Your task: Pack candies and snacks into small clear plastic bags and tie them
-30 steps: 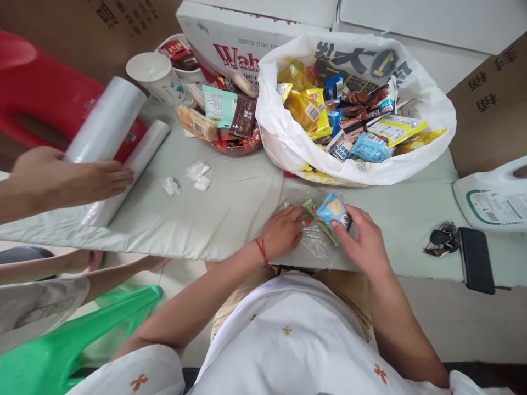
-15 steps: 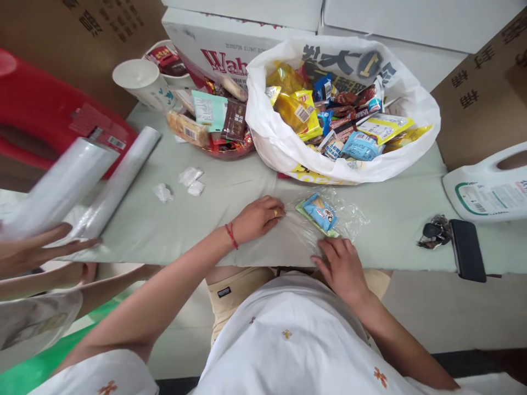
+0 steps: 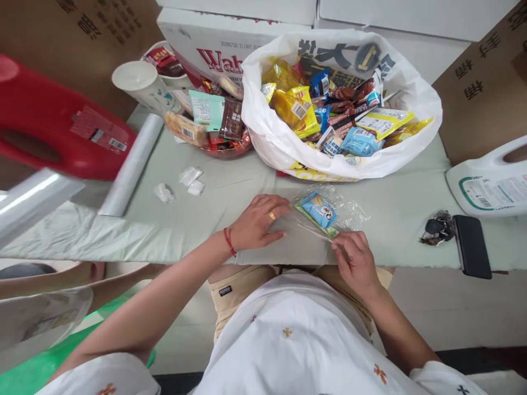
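Observation:
A clear plastic bag [image 3: 348,211] lies on the pale green table cover [image 3: 230,219] near its front edge, with a blue snack packet [image 3: 319,208] and a green one inside. My left hand [image 3: 257,222] rests flat on the bag's left part, fingers stretched out, a ring on one finger. My right hand [image 3: 356,260] pinches the bag's near edge between thumb and fingers. Behind them a big white carrier bag [image 3: 341,159] stands full of wrapped snacks.
A red bowl of snacks [image 3: 214,123], paper cups [image 3: 138,82] and cartons stand at the back. A roll of clear film [image 3: 132,164] and small wrappers [image 3: 189,178] lie left; another person lifts a second roll [image 3: 28,203]. Keys [image 3: 436,227], phone [image 3: 471,247] and a white jug [image 3: 489,186] sit right.
My right hand let go of the blue packet, left it inside the clear bag and now pinches the bag's edge. My left hand flattened on the bag. The other person's roll moved left and down.

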`<move>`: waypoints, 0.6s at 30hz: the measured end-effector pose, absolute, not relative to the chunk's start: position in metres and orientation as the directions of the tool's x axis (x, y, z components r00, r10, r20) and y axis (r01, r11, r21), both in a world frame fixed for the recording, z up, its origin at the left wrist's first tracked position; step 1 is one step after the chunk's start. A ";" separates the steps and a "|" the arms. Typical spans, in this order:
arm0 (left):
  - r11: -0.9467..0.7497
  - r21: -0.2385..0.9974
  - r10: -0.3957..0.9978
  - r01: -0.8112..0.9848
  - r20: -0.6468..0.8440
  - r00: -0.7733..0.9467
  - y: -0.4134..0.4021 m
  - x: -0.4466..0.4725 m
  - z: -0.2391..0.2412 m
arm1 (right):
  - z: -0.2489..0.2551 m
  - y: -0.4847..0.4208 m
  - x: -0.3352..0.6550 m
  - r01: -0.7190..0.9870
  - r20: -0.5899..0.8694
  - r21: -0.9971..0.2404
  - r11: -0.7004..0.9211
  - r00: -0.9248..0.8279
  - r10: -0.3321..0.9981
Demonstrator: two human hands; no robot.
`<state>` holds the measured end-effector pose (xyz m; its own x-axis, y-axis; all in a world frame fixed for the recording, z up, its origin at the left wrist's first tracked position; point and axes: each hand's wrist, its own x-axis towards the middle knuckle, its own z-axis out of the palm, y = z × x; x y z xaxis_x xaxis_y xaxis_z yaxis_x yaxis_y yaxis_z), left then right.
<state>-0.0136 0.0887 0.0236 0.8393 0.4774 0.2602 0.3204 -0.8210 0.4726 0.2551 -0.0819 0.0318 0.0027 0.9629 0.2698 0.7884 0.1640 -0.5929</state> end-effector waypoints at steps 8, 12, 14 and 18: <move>-0.871 0.396 0.411 0.290 0.263 0.873 0.095 0.002 0.030 | 0.031 -0.082 0.272 0.865 0.323 -0.451 0.220 -0.072 0.944; -0.862 0.490 0.248 0.133 0.177 0.953 0.098 0.011 0.051 | 0.032 -0.065 0.286 0.800 0.265 -0.388 0.457 -0.378 0.887; -0.801 0.590 0.231 0.103 0.146 0.962 0.099 0.017 0.053 | 0.032 -0.055 0.291 0.725 0.229 -0.456 0.517 -0.466 0.855; -0.635 0.756 0.399 0.158 0.146 0.905 0.097 0.028 0.040 | 0.031 -0.045 0.296 0.581 0.190 -0.710 0.397 -0.385 0.903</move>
